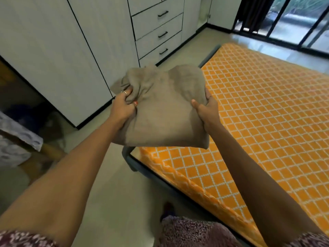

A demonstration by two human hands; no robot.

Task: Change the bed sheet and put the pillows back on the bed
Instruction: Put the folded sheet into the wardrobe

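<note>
1. Holding a folded taupe-brown cloth bundle point(165, 107) — both hands clamped on it, raised over the near corner of the bed.
2. Left hand point(122, 106) bunches the cloth's left edge, fingers curled in.
3. Right hand point(207, 107) grips the right edge, thumb on top.
4. Orange mattress with white lattice print point(258, 122) lies bare on a dark metal bed frame point(151, 177).
5. White wardrobe with black-handled drawers point(156, 32) — drawers closed, contents unseen; no readable writing.

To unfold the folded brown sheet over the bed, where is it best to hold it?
Probably the bunched loose edge at the folded brown sheet's far-left corner, taken from the left as the left hand grips it; the right hand only supports the tidy right side.
</note>
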